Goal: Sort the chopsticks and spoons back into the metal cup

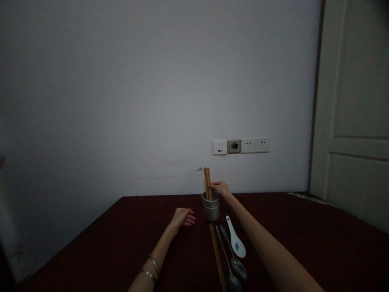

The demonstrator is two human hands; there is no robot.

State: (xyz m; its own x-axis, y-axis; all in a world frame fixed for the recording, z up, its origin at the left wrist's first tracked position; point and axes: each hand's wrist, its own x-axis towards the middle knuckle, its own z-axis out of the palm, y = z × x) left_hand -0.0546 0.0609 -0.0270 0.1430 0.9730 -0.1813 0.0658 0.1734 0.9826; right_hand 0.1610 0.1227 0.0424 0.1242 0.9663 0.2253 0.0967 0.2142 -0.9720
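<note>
Several wooden chopsticks [207, 178] stand upright in a grey metal cup [211, 211]. My right hand [221, 188] pinches them from the right, just above the cup's rim; their lower ends are hidden inside. To the left of the cup, my left hand [183, 217] rests low over the table with loosely bent fingers and nothing in it. In front of the cup lie more wooden chopsticks [217, 255], two metal spoons [238, 267] side by side, and a white soup spoon [235, 241] with a blue mark in its bowl.
Everything is on a dark red table [121, 243] pushed against a pale wall [152, 101]. Sockets and a switch [255, 145] sit on the wall behind the cup. A patterned flat strip [310, 198] lies at the table's back right, near a white door [352, 121].
</note>
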